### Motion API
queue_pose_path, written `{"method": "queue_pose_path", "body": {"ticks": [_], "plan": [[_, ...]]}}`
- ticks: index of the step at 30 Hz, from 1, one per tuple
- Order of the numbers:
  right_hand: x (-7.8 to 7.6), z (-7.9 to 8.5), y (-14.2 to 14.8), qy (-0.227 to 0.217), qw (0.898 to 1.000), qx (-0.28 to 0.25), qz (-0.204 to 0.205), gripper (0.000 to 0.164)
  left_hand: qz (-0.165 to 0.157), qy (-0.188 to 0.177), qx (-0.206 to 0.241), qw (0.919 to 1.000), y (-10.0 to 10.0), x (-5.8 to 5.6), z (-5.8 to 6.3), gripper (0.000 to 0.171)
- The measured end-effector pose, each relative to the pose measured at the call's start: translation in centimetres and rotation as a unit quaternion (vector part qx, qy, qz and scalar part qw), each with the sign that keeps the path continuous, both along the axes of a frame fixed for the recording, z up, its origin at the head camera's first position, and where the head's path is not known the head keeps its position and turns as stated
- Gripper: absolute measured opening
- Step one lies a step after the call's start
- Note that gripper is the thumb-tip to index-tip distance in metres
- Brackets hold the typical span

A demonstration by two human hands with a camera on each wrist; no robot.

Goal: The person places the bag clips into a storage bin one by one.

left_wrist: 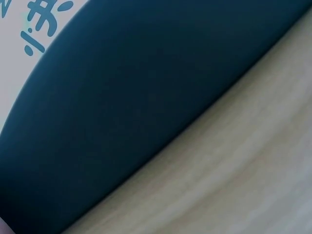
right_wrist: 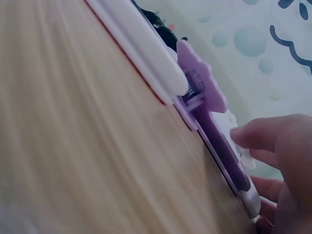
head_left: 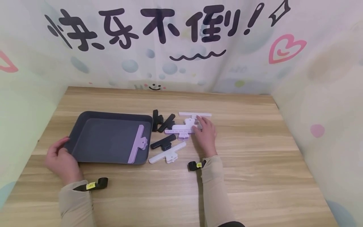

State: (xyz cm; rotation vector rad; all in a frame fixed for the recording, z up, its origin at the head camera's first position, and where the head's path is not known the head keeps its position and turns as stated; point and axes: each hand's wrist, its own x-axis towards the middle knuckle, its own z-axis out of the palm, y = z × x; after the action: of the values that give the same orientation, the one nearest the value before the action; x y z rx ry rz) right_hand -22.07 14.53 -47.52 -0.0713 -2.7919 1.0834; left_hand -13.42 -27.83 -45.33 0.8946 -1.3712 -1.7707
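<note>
At left, the left hand [head_left: 63,162] grips the dark grey rectangular tray [head_left: 99,138] by its left rim; a lilac plastic bar clip [head_left: 136,143] lies inside, toward the right wall. Next come black plastic clips [head_left: 163,142], then the right hand [head_left: 206,135], thumb and forefinger parted at a white plastic clip [head_left: 184,126]; whether they pinch it, I cannot tell. Close packing against a ruler-marked lilac clip [head_left: 170,131] could make both drag together. Room remains on the counter [head_left: 255,142], right and near.

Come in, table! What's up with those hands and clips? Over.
Left hand holds tray by left end. Purple clip in tray. Right hand at white clip, grip unclear. Black clips between tray and right hand, possibly in the way.
</note>
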Motion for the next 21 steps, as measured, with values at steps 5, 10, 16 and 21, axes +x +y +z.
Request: {"method": "queue_pose_path", "body": {"ticks": [5,10,16,21], "plan": [[0.1,-0.1,0.1,0.000,1.000,-0.015,-0.028,0.046,0.000,0.007,0.001,1.0000,0.0,-0.1,-0.3,0.046],[0.2,-0.1,0.4,0.014,0.996,-0.060,-0.064,0.042,-0.003,0.008,0.009,0.9999,0.1,-0.1,-0.3,0.045],[0.3,0.1,1.5,0.013,0.989,-0.088,-0.118,0.039,-0.001,0.004,0.007,1.0000,0.1,-0.1,-0.1,0.045],[0.4,-0.1,2.4,0.011,0.987,-0.072,-0.142,0.033,-0.004,-0.012,-0.002,0.9999,-0.1,0.2,0.0,0.046]]}}
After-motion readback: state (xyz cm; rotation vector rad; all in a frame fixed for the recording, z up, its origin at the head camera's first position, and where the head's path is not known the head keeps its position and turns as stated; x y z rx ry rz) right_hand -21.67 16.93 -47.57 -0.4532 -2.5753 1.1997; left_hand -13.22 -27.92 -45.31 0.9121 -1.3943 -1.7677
